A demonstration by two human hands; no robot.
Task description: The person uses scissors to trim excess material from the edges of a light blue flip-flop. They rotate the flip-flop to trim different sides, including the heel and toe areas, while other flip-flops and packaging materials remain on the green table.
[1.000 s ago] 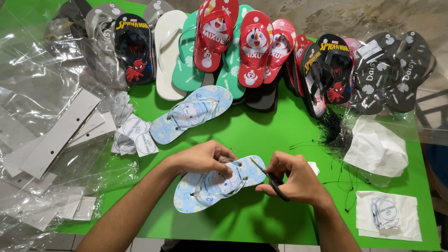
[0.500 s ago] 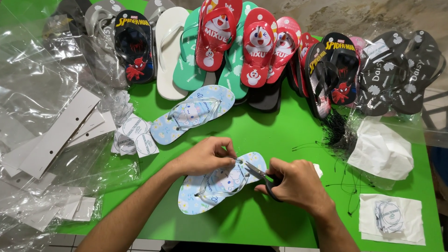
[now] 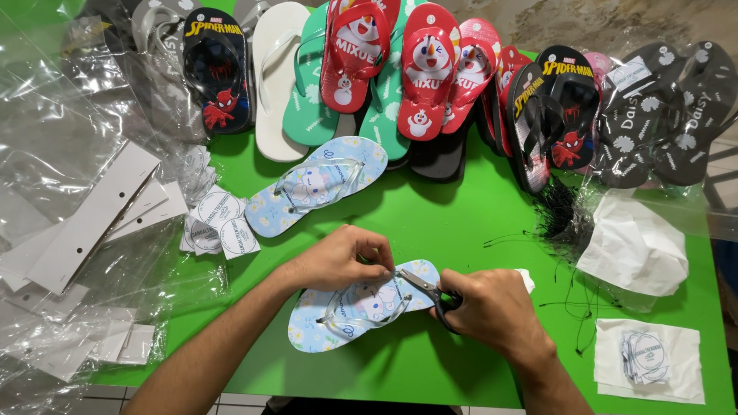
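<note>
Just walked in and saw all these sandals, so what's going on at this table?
A person is working on a light blue flip-flop lying on the green table. The left hand pinches something at its strap end, while the right hand holds scissors there. Its mate lies just behind, before a row of other flip-flops.
</note>
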